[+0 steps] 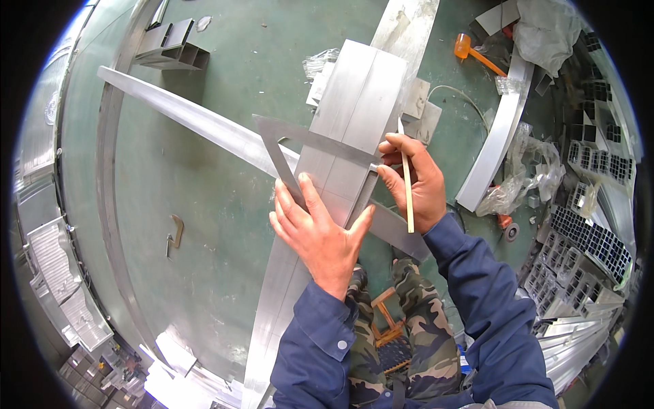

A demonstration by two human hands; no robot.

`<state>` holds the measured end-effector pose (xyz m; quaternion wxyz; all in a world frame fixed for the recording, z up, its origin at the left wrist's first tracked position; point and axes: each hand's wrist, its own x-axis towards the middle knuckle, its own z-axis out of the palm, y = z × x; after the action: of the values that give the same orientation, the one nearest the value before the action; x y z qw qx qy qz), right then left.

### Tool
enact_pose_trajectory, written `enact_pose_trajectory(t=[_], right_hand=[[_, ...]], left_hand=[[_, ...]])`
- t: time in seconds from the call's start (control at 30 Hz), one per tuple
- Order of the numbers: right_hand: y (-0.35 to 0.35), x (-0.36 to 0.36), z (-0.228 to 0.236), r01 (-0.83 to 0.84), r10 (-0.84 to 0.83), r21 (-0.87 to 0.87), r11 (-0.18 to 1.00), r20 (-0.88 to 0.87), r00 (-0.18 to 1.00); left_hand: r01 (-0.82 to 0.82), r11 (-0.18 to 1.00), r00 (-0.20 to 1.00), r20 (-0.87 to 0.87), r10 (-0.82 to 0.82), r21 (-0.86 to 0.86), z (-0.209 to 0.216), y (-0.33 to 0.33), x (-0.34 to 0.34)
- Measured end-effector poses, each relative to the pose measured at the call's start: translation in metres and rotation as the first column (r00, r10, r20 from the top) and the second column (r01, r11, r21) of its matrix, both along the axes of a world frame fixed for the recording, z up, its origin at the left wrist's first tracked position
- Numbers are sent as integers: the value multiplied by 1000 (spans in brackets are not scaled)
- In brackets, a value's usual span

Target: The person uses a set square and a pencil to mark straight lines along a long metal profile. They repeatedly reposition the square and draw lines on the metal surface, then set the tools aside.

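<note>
A wide silver aluminium profile [361, 78] runs away from me, crossing over a narrower metal bar [184, 109]. On its upper face lies a grey metal triangular set square [334, 145]. My left hand [317, 228] rests on the profile and the square's near part, fingers spread and thumb out toward the square's thick edge. At the square's right corner is my right hand [424, 184], its thumb and fingertips near that corner. A pale pencil [409, 194] is held in the right hand's fingers, its tip pointing away from me.
An orange mallet [463, 46] lies at the far right, near crumpled plastic sheeting [548, 34] and a curved white profile [496, 140]. Stacked hollow profiles [589, 235] fill the right side. A wooden stool [387, 334] stands between my legs. Short profile offcuts [170, 51] sit at the far left.
</note>
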<state>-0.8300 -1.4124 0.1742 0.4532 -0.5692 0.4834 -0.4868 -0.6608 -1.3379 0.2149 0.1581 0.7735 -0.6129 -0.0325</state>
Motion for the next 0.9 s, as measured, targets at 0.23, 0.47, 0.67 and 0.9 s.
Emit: enact_pose_trajectory(t=[0.23, 0.47, 0.67, 0.9], right_hand=[[-4, 0, 2, -13, 13, -2, 1000, -1, 1000], [-4, 3, -1, 11, -12, 6, 1000, 29, 1000], [-5, 5, -2, 8, -9, 11, 1000, 58, 998], [-7, 5, -2, 2, -4, 20, 1000, 65, 998]], left_hand=[[-9, 1000, 1000, -7, 9, 10, 0, -2, -1], [-11, 1000, 1000, -26, 11, 29, -1, -3, 0], [-15, 1000, 1000, -1, 15, 25, -3, -2, 1], [-21, 999, 999, -33, 22, 25, -2, -4, 0]])
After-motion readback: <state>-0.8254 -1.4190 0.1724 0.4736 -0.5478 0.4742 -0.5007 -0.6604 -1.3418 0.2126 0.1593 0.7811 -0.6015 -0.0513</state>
